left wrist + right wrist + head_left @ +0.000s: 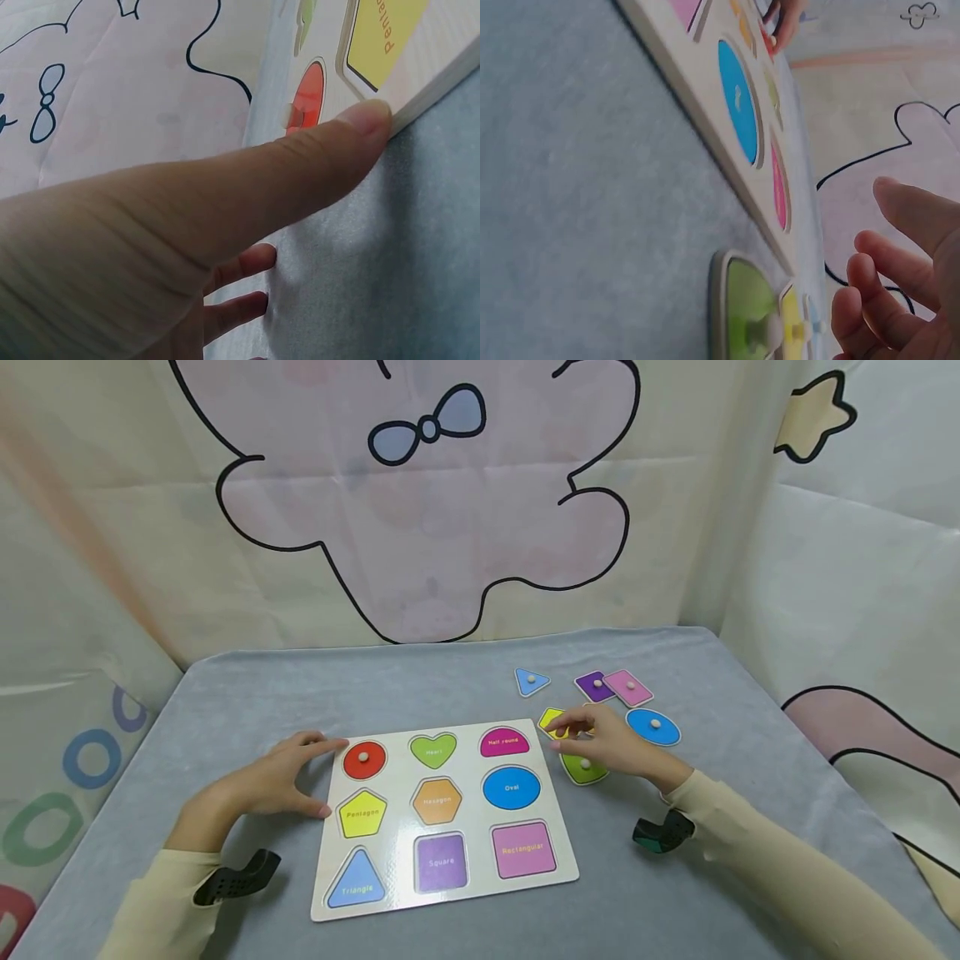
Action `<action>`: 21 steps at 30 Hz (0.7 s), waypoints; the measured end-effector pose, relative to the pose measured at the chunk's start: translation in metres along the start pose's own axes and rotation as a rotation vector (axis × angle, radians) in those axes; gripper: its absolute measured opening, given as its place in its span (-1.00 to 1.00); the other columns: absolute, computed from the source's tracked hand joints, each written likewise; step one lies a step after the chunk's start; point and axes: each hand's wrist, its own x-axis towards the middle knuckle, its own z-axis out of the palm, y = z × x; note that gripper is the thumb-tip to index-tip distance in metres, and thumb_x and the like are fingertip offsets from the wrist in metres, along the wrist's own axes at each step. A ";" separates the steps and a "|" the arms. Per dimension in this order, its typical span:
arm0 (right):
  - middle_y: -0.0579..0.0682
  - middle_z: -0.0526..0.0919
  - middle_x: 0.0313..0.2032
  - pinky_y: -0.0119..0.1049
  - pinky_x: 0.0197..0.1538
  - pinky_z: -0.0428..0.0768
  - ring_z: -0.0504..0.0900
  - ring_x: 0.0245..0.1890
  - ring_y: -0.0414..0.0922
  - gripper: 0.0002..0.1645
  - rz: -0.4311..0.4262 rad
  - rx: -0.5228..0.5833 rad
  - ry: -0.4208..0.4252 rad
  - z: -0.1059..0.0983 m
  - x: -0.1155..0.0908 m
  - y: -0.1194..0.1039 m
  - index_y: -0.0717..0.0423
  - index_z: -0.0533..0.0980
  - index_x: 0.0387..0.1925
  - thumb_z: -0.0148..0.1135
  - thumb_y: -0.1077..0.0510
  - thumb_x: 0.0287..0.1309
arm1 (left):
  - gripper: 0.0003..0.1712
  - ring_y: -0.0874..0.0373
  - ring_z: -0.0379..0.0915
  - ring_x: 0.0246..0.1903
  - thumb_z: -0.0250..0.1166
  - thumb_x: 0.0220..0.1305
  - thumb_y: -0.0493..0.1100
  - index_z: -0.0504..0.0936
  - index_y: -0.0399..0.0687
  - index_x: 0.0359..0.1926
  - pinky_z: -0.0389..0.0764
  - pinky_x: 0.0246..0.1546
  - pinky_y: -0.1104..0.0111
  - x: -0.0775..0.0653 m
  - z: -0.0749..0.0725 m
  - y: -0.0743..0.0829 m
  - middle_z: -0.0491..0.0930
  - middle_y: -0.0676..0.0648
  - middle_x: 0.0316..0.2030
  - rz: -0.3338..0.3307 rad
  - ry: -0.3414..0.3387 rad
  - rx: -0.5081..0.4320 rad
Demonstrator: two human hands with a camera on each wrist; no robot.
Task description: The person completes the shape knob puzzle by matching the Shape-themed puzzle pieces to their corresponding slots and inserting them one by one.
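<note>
A white puzzle board point(474, 817) with labelled shape recesses lies at the middle of the table. In its upper left recess sits a red circle piece point(364, 760) with a small knob. My left hand point(273, 781) touches the board's left side, index finger at the top corner and thumb point(367, 120) on the edge beside the pentagon recess. Just off the board's right side, my right hand point(600, 739) hovers over a yellow piece point(551, 720) and a green piece point(581, 770), partly covering both. Its fingers are loosely bent with nothing between them.
Behind the right hand lie a light blue triangle piece point(531, 682), a purple piece point(591, 686) partly under a pink rectangle piece point(630, 688), and a blue oval piece point(653, 727). A grey-blue cloth point(247, 693) covers the table; printed curtains point(420, 527) hang behind it.
</note>
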 end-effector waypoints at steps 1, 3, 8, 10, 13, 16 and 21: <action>0.01 0.66 -0.24 -0.25 -0.07 0.56 0.54 -0.18 -0.08 -0.66 0.004 0.003 -0.003 0.000 -0.001 0.003 0.20 0.68 -0.01 0.41 0.13 0.21 | 0.17 -0.49 0.09 0.36 0.65 -0.15 0.16 0.31 0.08 0.50 0.33 0.19 -0.45 0.000 0.000 0.000 0.13 -0.45 0.44 0.000 0.000 0.001; 0.00 0.65 -0.25 -0.29 -0.09 0.57 0.54 -0.19 -0.10 -0.65 0.005 0.008 -0.006 0.000 -0.002 0.008 0.20 0.68 -0.01 0.42 0.12 0.21 | 0.17 -0.48 0.10 0.36 0.65 -0.14 0.17 0.31 0.08 0.50 0.33 0.19 -0.45 -0.001 0.001 -0.001 0.14 -0.44 0.43 0.006 0.003 0.005; -0.02 0.60 -0.31 -0.40 -0.17 0.56 0.52 -0.26 -0.15 -0.69 -0.016 0.022 -0.007 -0.004 -0.008 0.018 0.23 0.68 -0.05 0.43 0.17 0.19 | 0.17 -0.45 0.13 0.36 0.64 -0.14 0.19 0.31 0.09 0.50 0.34 0.20 -0.43 -0.001 0.002 -0.002 0.18 -0.43 0.42 0.021 0.017 0.010; -0.03 0.57 -0.34 -0.42 -0.20 0.54 0.51 -0.29 -0.17 -0.70 -0.021 0.025 0.001 -0.007 -0.011 0.020 0.23 0.68 -0.06 0.43 0.18 0.18 | 0.16 -0.43 0.14 0.36 0.63 -0.13 0.19 0.31 0.10 0.50 0.35 0.20 -0.42 0.000 0.003 -0.002 0.19 -0.41 0.42 0.019 0.022 0.009; -0.03 0.56 -0.36 -0.43 -0.24 0.53 0.49 -0.32 -0.19 -0.69 -0.017 0.027 0.010 -0.013 -0.016 0.023 0.23 0.68 -0.06 0.45 0.19 0.16 | 0.15 -0.42 0.15 0.35 0.61 -0.10 0.19 0.30 0.09 0.50 0.37 0.19 -0.41 0.000 0.004 -0.002 0.20 -0.40 0.41 0.020 0.024 0.017; -0.04 0.55 -0.39 -0.45 -0.29 0.51 0.48 -0.36 -0.22 -0.68 -0.019 0.041 -0.006 -0.016 -0.020 0.026 0.24 0.68 -0.06 0.46 0.20 0.15 | 0.12 -0.40 0.15 0.36 0.59 -0.07 0.19 0.30 0.09 0.50 0.38 0.19 -0.40 0.001 0.005 0.000 0.19 -0.39 0.42 0.009 0.025 0.021; -0.04 0.51 -0.41 -0.49 -0.33 0.47 0.46 -0.38 -0.24 -0.67 0.013 0.070 -0.046 -0.010 -0.027 0.032 0.27 0.68 -0.04 0.45 0.22 0.15 | 0.09 -0.42 0.12 0.37 0.58 -0.05 0.18 0.31 0.07 0.48 0.37 0.20 -0.42 0.001 0.005 0.002 0.16 -0.41 0.44 0.000 0.025 0.018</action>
